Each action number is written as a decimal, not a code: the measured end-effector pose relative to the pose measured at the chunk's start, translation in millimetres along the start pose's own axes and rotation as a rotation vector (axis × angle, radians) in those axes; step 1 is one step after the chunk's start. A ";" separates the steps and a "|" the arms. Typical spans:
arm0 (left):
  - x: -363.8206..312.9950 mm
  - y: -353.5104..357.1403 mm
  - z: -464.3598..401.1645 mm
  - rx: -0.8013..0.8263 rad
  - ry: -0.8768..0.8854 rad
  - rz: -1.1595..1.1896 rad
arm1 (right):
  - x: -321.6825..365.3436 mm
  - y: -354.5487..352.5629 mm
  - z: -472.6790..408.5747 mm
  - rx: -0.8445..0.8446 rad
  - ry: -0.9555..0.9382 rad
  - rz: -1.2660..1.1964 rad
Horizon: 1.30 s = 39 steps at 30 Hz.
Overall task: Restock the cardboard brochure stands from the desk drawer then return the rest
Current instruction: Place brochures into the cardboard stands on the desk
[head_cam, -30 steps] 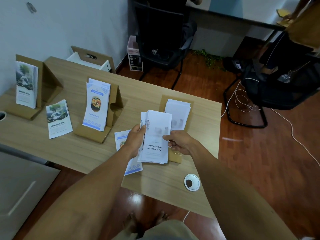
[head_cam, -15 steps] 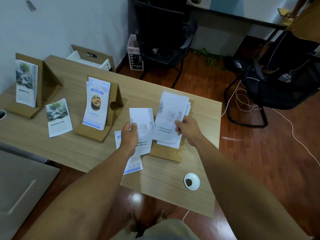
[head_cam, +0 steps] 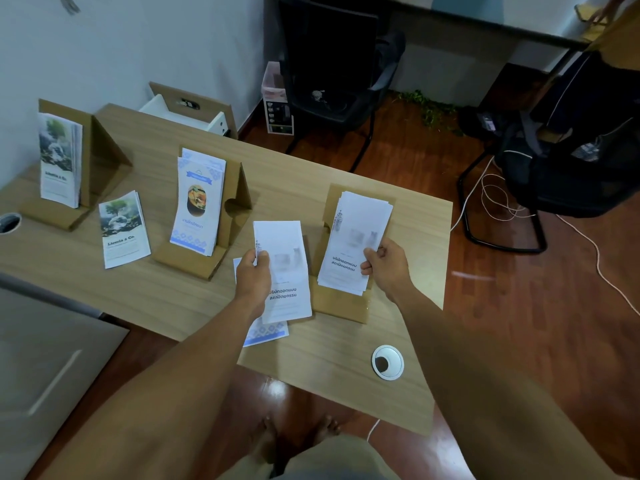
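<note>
Three cardboard stands are counted: left (head_cam: 83,174), middle (head_cam: 232,209), right (head_cam: 332,303). Three brochure designs are seen, each in two stacks. Two hands are visible.

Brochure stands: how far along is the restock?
Done: left stand and middle stand look stocked. In hand: right hand seats a white stack in the right stand. Left: spares in the left hand, two on the desk, go to the open drawer.

Both forearms are bare, no sleeves; left hand (head_cam: 254,276) and right hand (head_cam: 385,265) ungloved; feet (head_cam: 298,436) bare; khaki garment (head_cam: 332,459) at bottom centre.
</note>
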State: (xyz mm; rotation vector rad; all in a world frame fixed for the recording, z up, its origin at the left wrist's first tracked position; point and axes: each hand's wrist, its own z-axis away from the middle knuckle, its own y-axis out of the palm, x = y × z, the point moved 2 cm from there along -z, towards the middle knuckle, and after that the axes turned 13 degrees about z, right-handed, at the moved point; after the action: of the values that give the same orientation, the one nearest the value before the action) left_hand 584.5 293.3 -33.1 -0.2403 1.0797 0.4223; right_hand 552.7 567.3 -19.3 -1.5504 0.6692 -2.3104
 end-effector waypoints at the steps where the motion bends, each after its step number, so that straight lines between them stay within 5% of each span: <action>1: 1.2 -0.7 -0.4 0.001 -0.007 0.000 | -0.7 1.4 1.1 -0.002 -0.005 0.010; 10: 3.7 -2.1 0.2 0.012 -0.041 0.028 | 0.1 17.0 7.6 -0.077 0.000 0.211; 16: 4.2 -6.8 -2.1 0.039 -0.067 0.057 | 6.9 17.3 12.3 -0.088 0.033 0.559; 23: -2.4 -27.3 -1.9 0.111 -0.104 0.167 | 20.1 34.4 41.3 -0.270 -0.021 0.806; 30: -21.6 -84.4 -2.2 0.149 0.001 0.115 | 48.1 111.4 71.7 0.025 -0.209 0.670; 34: -18.5 -124.4 -7.1 0.096 0.023 0.104 | 53.4 160.1 88.0 0.180 -0.130 0.690; 39: -5.4 -164.1 -17.3 0.082 -0.002 0.121 | 49.4 205.6 105.3 0.171 0.042 0.693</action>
State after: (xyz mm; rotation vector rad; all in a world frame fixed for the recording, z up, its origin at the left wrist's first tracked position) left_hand 641.6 138.5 -38.6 -0.1021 1.1106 0.4855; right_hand 625.5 345.2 -53.6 -0.9829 0.8308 -1.8167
